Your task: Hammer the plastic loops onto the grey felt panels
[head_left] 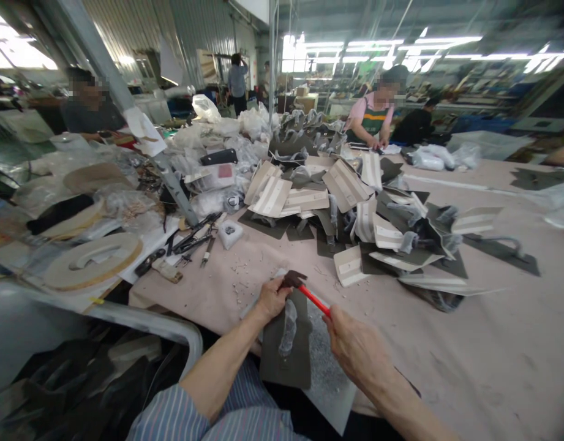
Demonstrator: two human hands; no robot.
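Observation:
My right hand (355,346) is closed round the red handle of a small hammer (304,288), whose dark head sits near the top of a dark grey flat piece (286,355). My left hand (272,298) pinches the upper edge of that piece, pressing it down at the near edge of the table. A shiny plastic-wrapped part (288,327) lies on the middle of the piece. A speckled grey mat (327,373) lies under and to the right of it.
A big pile of dark grey and cream pieces (364,208) fills the table's middle. Scissors and pliers (196,239) lie left, beside flat tape rolls (93,257) and plastic bags. A metal rail (125,318) curves at left. People work at the far side.

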